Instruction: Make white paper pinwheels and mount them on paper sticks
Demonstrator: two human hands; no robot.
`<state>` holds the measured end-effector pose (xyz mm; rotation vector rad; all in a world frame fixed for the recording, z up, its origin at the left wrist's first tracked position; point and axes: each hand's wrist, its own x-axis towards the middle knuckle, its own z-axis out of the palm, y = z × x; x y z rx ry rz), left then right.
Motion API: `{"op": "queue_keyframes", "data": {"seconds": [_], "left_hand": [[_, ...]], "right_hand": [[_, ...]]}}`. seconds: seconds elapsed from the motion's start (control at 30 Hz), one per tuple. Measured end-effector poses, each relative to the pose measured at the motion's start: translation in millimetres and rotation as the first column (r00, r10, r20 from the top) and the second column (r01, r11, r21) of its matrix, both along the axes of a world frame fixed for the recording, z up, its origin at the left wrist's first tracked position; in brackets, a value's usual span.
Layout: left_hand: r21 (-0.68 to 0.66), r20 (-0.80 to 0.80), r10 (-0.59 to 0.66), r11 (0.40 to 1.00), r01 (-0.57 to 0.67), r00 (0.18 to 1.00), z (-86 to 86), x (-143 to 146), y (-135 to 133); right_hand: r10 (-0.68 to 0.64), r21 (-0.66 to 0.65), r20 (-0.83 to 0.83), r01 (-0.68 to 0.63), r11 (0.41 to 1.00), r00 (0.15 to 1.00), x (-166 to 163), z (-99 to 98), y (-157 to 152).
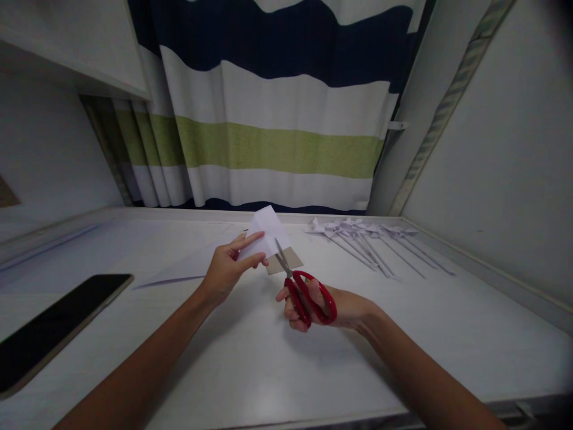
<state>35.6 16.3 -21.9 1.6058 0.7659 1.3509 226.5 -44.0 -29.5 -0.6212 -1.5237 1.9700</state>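
Observation:
My left hand (229, 267) pinches a folded white paper (267, 230) held up just above the white table (250, 358), thumb and fingers on its lower left edge. My right hand (323, 306) grips red-handled scissors (301, 289); their blades point up and away into the paper's lower edge. A small tan card piece (287, 261) lies under the paper, right behind the blades.
A dark phone (54, 327) lies at the table's left. Several white paper pinwheels on thin sticks (367, 239) lie at the back right. A flat white sheet (188, 266) rests left of my hand. A striped curtain (277, 119) hangs behind; a wall (501, 149) closes the right side.

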Motion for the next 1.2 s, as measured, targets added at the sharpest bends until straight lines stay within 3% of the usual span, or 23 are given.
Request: {"op": "queue_keyframes", "data": {"seconds": [0.33,1.2], "left_hand": [[-0.008,-0.133,0.03,0.999,-0.032,0.991,4.4,5.2,-7.3],[0.008,-0.107,0.046,0.999,-0.045,0.993,1.6,7.4,-9.0]], "right_hand": [[0.007,-0.046,-0.039,-0.008,0.999,0.999,-2.6,-2.8,2.1],[0.036,-0.056,-0.068,-0.039,0.998,0.997,-1.0,-4.9,2.6]]}}
